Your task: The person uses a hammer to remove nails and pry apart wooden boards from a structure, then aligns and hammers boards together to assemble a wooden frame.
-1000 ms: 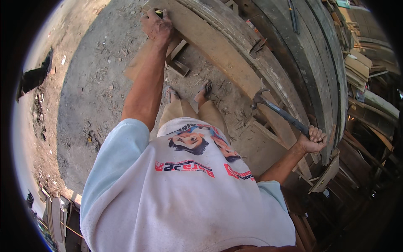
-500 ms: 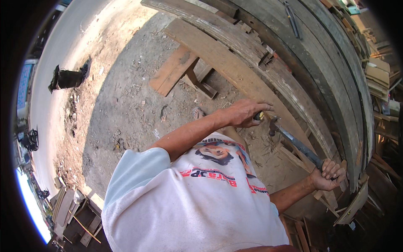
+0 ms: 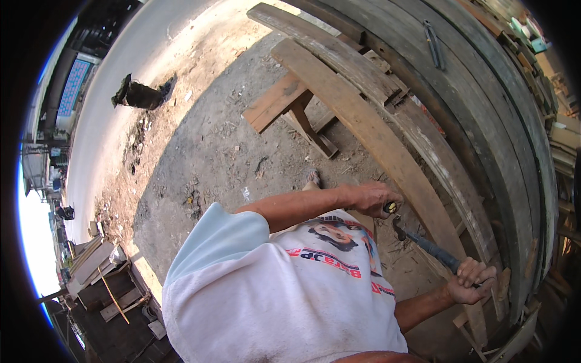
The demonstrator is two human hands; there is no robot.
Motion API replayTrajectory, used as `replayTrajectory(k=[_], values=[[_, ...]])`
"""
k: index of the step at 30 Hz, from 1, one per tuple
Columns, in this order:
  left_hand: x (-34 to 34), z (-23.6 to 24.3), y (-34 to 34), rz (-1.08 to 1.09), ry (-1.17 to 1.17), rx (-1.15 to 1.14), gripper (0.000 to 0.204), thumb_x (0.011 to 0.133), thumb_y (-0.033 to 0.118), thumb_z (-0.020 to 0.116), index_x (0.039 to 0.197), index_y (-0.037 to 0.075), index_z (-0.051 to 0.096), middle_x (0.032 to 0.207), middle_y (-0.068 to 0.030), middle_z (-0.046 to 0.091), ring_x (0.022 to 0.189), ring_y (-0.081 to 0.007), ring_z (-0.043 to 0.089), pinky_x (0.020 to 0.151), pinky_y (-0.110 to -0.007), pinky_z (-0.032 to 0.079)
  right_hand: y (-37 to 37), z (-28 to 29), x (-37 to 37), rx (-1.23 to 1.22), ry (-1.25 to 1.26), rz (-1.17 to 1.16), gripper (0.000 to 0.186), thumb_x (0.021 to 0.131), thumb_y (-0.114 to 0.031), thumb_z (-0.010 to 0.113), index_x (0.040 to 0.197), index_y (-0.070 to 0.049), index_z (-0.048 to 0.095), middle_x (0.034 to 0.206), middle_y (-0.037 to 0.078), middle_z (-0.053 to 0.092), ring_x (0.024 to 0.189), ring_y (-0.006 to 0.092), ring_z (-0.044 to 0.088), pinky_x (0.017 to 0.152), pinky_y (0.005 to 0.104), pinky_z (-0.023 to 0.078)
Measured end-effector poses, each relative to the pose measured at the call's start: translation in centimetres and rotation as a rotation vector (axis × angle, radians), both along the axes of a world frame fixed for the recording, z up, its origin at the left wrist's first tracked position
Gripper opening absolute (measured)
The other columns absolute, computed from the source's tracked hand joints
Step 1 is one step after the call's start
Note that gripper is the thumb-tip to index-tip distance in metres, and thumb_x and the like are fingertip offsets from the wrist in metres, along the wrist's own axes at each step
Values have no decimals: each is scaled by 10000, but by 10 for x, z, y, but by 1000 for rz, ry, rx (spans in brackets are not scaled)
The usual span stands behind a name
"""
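My left hand (image 3: 374,198) is closed around a tool handle with a black and yellow round end (image 3: 391,207), held in front of my shirt by the near edge of a long brown plank (image 3: 363,127). What lies at the handle's other end is hidden. My right hand (image 3: 472,282) grips a hammer (image 3: 437,251) by its dark handle. The hammer head (image 3: 399,229) points toward my left hand, just below the handle's end and apart from it.
A low wooden bench (image 3: 275,101) stands under the plank's far end. Weathered beams (image 3: 436,130) and wide grey boards (image 3: 484,103) run along the right, with pliers (image 3: 433,45) lying on them. A dark bucket-like object (image 3: 142,94) sits by the road. Scrap wood (image 3: 100,272) is piled at lower left.
The view has turned, so the bench, planks and pliers sit farther right and lower. Both hands and the hammer appear lower in the picture, each keeping its grip.
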State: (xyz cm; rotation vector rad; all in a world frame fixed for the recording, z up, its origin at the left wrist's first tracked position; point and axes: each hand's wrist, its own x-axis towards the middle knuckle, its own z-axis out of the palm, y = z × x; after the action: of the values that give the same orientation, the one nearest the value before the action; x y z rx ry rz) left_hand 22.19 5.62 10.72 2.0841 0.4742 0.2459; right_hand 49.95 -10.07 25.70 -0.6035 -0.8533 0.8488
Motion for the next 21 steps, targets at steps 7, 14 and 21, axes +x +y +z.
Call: replayTrajectory(k=[7, 14, 21], values=[[42, 2, -15, -106, -49, -22, 288, 783, 137, 738, 998, 52, 567, 913, -174, 642, 948, -440, 624, 793, -514, 495, -2, -5, -10, -303, -379, -236, 324, 1055, -210, 460, 762, -117, 357, 529, 0, 323, 422, 99, 302, 439, 264, 312], [-10, -26, -3, 68, -15, -169, 334, 834, 186, 741, 1133, 85, 630, 1009, -174, 685, 983, -396, 659, 838, -471, 527, -36, 72, -5, -111, -565, -757, 390, 1070, -336, 399, 745, -125, 352, 561, -1, 286, 473, 125, 301, 526, 287, 328], [-118, -33, 81, 584, -72, -126, 343, 871, 252, 770, 1118, 33, 676, 992, -195, 720, 938, -346, 717, 845, -424, 564, 10, 58, -49, -155, -500, -918, 395, 1069, -324, 411, 730, -131, 350, 586, -1, 281, 510, 131, 320, 553, 317, 337]])
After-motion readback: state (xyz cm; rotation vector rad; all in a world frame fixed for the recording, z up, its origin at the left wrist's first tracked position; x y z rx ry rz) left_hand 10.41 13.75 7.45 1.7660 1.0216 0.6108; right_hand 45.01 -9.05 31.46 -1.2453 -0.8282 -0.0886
